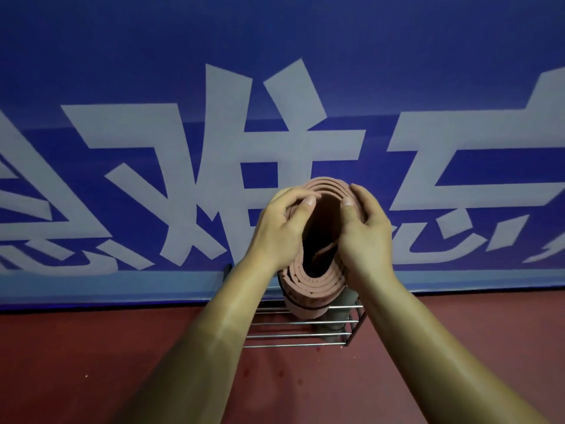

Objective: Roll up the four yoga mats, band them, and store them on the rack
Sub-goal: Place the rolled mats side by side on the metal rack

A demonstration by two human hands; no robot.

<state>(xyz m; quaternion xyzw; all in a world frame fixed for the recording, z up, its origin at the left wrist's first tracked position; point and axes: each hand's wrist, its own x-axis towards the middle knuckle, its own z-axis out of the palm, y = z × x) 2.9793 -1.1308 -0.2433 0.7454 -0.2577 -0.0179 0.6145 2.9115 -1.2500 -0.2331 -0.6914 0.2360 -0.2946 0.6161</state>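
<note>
A blue banner wall with large white characters was recorded across the upper field; a red floor was noted below it; a wire rack was found at six o'clock, set against the foot of the wall. A rolled pink mat was held on end above the rack, its open spiral turned up toward the camera and its long axis running down and away from the hands into the rack; its lower end was seen at the top bars, though seating could not be confirmed. A grey roll, judged another mat, was noted touching it at four o'clock. The left hand was clasped on the rim at nine o'clock and the right hand at three o'clock; neither was judged nearer. A dark band was observed round the lower part.
</note>
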